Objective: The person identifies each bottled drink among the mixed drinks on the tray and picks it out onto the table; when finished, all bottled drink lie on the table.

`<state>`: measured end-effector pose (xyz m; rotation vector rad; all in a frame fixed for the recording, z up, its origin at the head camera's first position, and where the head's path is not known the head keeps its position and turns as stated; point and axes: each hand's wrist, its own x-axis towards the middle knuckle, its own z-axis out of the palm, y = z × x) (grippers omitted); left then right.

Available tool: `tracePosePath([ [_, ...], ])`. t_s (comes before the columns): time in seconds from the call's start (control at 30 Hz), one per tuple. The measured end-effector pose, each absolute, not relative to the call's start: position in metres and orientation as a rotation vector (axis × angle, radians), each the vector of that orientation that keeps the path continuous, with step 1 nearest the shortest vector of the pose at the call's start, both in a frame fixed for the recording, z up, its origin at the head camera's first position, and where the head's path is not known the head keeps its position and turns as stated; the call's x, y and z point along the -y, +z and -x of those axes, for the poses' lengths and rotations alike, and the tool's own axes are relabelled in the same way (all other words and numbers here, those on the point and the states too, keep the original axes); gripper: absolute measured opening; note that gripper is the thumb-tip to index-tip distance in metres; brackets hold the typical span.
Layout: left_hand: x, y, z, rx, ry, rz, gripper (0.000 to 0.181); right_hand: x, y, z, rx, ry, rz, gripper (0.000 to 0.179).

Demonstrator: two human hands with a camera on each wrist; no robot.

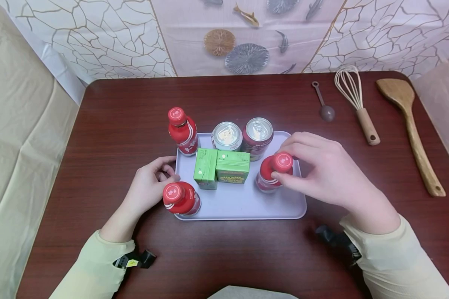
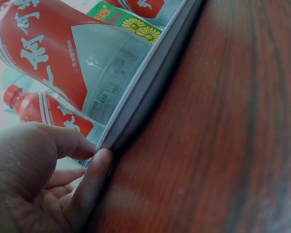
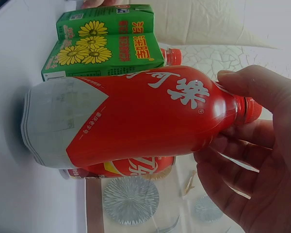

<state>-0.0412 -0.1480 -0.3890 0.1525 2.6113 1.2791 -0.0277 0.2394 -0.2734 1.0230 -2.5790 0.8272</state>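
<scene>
A pale lavender tray (image 1: 243, 205) lies on the dark wooden table. My left hand (image 1: 147, 182) pinches its left rim between thumb and finger, as the left wrist view shows. On the tray's right side stands a red-labelled drink bottle (image 1: 265, 176); my right hand (image 1: 325, 166) grips it around the neck, just below the red cap. A second red bottle (image 1: 188, 199) occupies the front left corner, close by my left hand, and a third red bottle (image 1: 185, 135) the back left. Between them are two green drink cartons (image 1: 205, 160), with a silver-topped can (image 1: 227, 135) and a dark red can (image 1: 257, 141) behind.
At the table's right lie a measuring spoon (image 1: 326, 109), a whisk (image 1: 366, 120) with a wooden handle, and a wooden spatula (image 1: 411, 112). Patterned cloth (image 1: 112, 37) hangs along the back edge, and a beige cushion-like surface (image 1: 18, 145) borders the left side.
</scene>
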Motion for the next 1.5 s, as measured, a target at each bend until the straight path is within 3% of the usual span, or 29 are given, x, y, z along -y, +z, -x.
tracePosePath([
  [1.5, 0.149, -0.391, 0.042, -2.602, 1.295, -0.157, 0.057, -0.276, -0.265, 0.04, 2.582, 0.758, -0.743, 0.034],
])
